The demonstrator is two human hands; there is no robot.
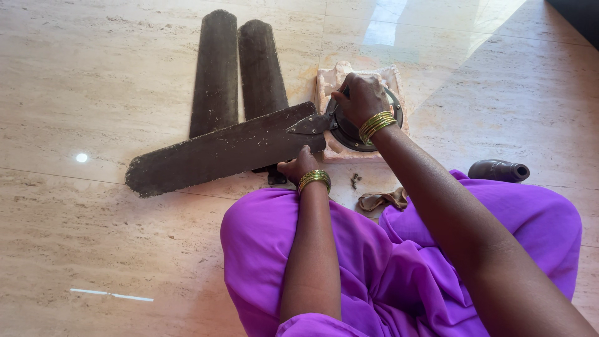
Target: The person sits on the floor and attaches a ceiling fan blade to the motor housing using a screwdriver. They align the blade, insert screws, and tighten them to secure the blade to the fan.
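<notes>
Dark brown and dusty, a fan blade [218, 153] lies slantwise on the marble floor [93, 81], its metal bracket meeting the round fan motor [355, 134] that sits on a pale cloth [331, 78]. Left hand [299, 167] grips the blade's near edge. Right hand [360, 97] is closed over the motor; what it pinches is hidden. Two loose blades [237, 68] lie behind, side by side.

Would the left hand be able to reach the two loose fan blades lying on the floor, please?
Probably yes: the left hand rests on the attached fan blade, and the two loose fan blades lie just beyond it, with only that blade between.
</notes>
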